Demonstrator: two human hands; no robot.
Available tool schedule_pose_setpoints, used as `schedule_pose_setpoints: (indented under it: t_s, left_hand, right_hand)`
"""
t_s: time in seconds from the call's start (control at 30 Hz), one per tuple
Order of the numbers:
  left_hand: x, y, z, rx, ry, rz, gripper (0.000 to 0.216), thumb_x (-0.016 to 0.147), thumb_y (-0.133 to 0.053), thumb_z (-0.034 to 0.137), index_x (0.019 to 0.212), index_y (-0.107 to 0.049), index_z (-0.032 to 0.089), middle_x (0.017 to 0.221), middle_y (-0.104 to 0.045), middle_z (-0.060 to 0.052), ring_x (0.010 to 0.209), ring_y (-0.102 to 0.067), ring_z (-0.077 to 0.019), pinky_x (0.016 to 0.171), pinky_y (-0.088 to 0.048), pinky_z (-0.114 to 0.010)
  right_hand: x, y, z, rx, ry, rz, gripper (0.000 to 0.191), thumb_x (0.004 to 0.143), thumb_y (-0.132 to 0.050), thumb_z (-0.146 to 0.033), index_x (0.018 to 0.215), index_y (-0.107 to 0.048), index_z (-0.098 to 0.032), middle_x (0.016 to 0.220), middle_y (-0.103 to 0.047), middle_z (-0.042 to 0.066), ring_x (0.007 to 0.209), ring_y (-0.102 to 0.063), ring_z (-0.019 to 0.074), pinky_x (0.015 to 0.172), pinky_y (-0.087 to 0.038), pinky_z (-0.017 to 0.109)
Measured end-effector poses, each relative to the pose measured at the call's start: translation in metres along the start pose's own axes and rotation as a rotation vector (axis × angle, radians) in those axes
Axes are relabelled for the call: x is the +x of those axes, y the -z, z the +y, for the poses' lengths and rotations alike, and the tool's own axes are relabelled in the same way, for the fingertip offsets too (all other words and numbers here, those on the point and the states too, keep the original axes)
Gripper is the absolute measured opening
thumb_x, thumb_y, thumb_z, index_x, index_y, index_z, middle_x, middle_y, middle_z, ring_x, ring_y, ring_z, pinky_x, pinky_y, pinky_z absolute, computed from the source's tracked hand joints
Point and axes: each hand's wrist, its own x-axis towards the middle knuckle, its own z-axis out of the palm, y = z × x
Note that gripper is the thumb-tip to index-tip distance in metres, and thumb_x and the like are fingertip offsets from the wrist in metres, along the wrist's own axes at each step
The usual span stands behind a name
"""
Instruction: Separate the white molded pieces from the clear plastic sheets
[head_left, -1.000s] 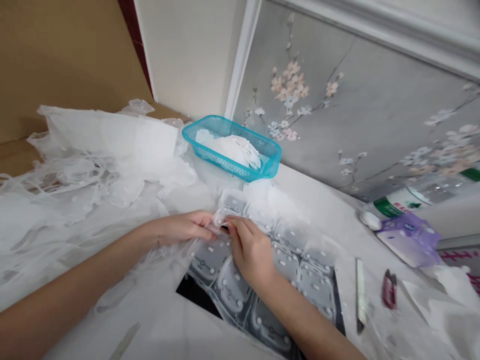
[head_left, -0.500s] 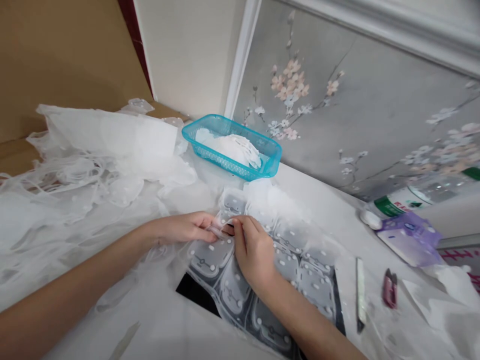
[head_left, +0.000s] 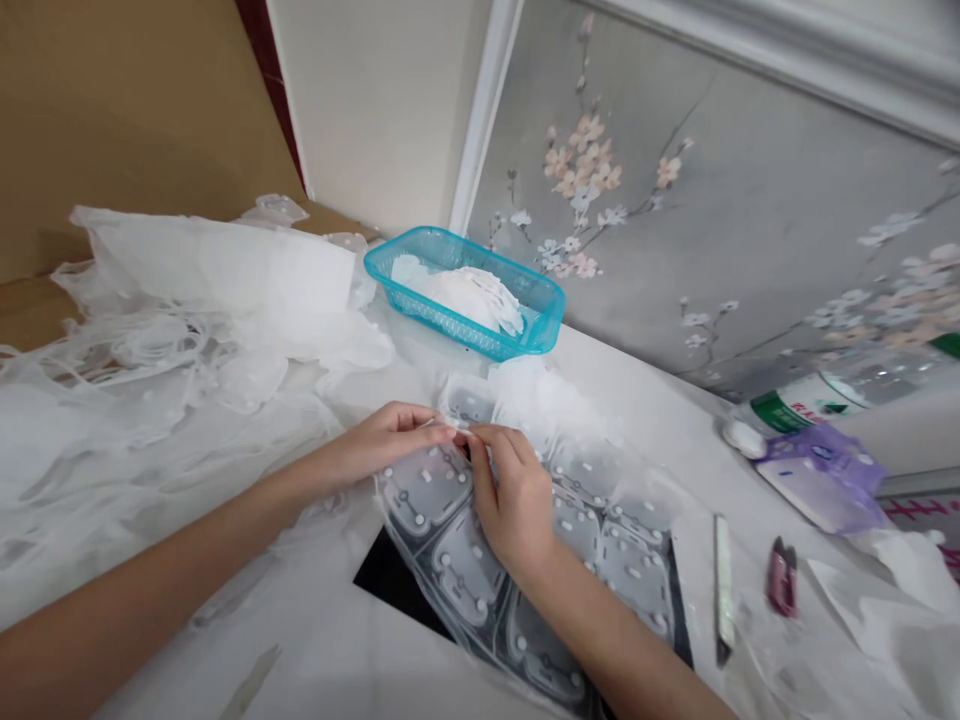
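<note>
Translucent plastic sheet point(head_left: 442, 585) in the head view, split into rounded rectangular panels that read grey over the black backing point(head_left: 401, 585). White dots and small oblong bumps on each panel; thin outlines; margins between panels look slightly wrinkled. It lies under the right hand point(head_left: 514, 495) and spreads nearer and rightward of it, with more panels just beyond both hands.

Left hand point(head_left: 397, 440) comes in from the side, thumb and fingers pinched at a bit of clear film. Right hand pinches next to it, thumb against index. Fingertips sit very close, small dark gap below them; can't tell if they touch.

Beyond the hands: blue basket point(head_left: 553, 322) holding white pieces point(head_left: 457, 295). Left of the left hand: tangled heap of clear scrap point(head_left: 75, 430). Well right of the right hand: pale strip-shaped tool point(head_left: 723, 580), then red snips point(head_left: 782, 585).

Versus half a second ago: left hand is farther forward, fingertips closer to the right's. Sheet's left edge has shifted, baring more black at the near-left corner. Basket and tools unchanged.
</note>
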Motion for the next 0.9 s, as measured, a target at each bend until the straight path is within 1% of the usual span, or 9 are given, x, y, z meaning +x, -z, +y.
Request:
schedule_pose_setpoints:
  t_s: [0.07, 0.2, 0.3, 0.4, 0.6, 0.73, 0.83, 0.9]
  left_hand:
    - [0.0003, 0.0006, -0.0006, 0.048, -0.023, -0.012, 0.027, 0.078, -0.06, 0.039, 0.078, -0.067, 0.013, 0.067, -0.063, 0.0, 0.062, -0.054, -0.0108, 0.059, -0.039, -0.019]
    - [-0.0003, 0.0031, -0.0004, 0.17, -0.068, -0.108, 0.029, 0.081, -0.056, 0.038, 0.08, -0.066, 0.011, 0.074, -0.065, -0.003, 0.071, -0.057, -0.0144, 0.066, -0.042, -0.022]
    - [0.0001, 0.0059, -0.0015, 0.221, -0.082, -0.155, 0.028, 0.08, -0.056, 0.038, 0.08, -0.065, 0.011, 0.076, -0.066, -0.003, 0.073, -0.058, -0.0159, 0.068, -0.043, -0.023]
    - [0.0011, 0.0087, -0.0032, 0.246, -0.089, -0.176, 0.025, 0.078, -0.059, 0.036, 0.082, -0.066, 0.012, 0.076, -0.066, -0.003, 0.072, -0.059, -0.015, 0.066, -0.043, -0.022]
    - [0.0023, 0.008, -0.0028, 0.25, -0.066, -0.173, 0.023, 0.078, -0.059, 0.034, 0.081, -0.067, 0.012, 0.074, -0.066, -0.001, 0.068, -0.058, -0.0134, 0.062, -0.042, -0.02]
    - [0.0024, 0.0073, -0.0042, 0.311, -0.028, -0.172, 0.028, 0.078, -0.058, 0.037, 0.082, -0.067, 0.011, 0.079, -0.069, -0.004, 0.074, -0.061, -0.017, 0.066, -0.044, -0.023]
    - [0.0014, 0.0076, -0.0046, 0.369, -0.027, -0.188, 0.028, 0.079, -0.057, 0.037, 0.086, -0.068, 0.012, 0.084, -0.07, -0.005, 0.078, -0.062, -0.0181, 0.067, -0.044, -0.023]
    - [0.0004, 0.0074, -0.0032, 0.419, -0.047, -0.221, 0.026, 0.08, -0.057, 0.035, 0.086, -0.068, 0.013, 0.083, -0.069, -0.004, 0.075, -0.061, -0.0159, 0.065, -0.043, -0.021]
  right_hand:
    - [-0.0002, 0.0005, -0.0004, 0.003, 0.043, -0.025, 0.02, 0.09, -0.041, -0.015, 0.101, -0.057, -0.017, 0.094, -0.064, 0.007, 0.088, -0.057, 0.018, 0.077, -0.049, 0.032]
    - [-0.0007, 0.0023, -0.0012, 0.084, 0.132, -0.085, 0.029, 0.087, -0.041, -0.01, 0.112, -0.053, -0.017, 0.102, -0.063, 0.009, 0.096, -0.056, 0.0183, 0.083, -0.049, 0.034]
    - [-0.0005, 0.0026, 0.0002, 0.138, 0.132, -0.102, 0.032, 0.086, -0.044, -0.012, 0.115, -0.053, -0.018, 0.103, -0.064, 0.008, 0.096, -0.057, 0.0181, 0.083, -0.05, 0.034]
    - [0.0003, 0.0007, 0.0036, 0.183, 0.144, -0.143, 0.033, 0.088, -0.043, -0.014, 0.119, -0.052, -0.019, 0.1, -0.066, 0.007, 0.091, -0.059, 0.0174, 0.079, -0.05, 0.033]
    - [0.0008, -0.0027, 0.007, 0.199, 0.036, -0.105, 0.025, 0.09, -0.044, -0.018, 0.107, -0.062, -0.019, 0.085, -0.068, 0.005, 0.077, -0.061, 0.0157, 0.07, -0.05, 0.028]
    - [0.0009, -0.0013, 0.0039, 0.166, -0.03, -0.103, 0.022, 0.089, -0.044, -0.018, 0.099, -0.064, -0.018, 0.079, -0.067, 0.004, 0.075, -0.061, 0.0158, 0.067, -0.049, 0.027]
    - [0.0005, -0.0013, 0.0033, 0.133, -0.054, -0.078, 0.022, 0.09, -0.043, -0.02, 0.095, -0.064, -0.018, 0.078, -0.067, 0.004, 0.075, -0.061, 0.0162, 0.066, -0.048, 0.027]
    - [-0.0001, -0.0022, 0.0049, 0.139, -0.092, -0.034, 0.021, 0.09, -0.042, -0.021, 0.095, -0.062, -0.018, 0.082, -0.067, 0.005, 0.077, -0.062, 0.0164, 0.068, -0.048, 0.028]
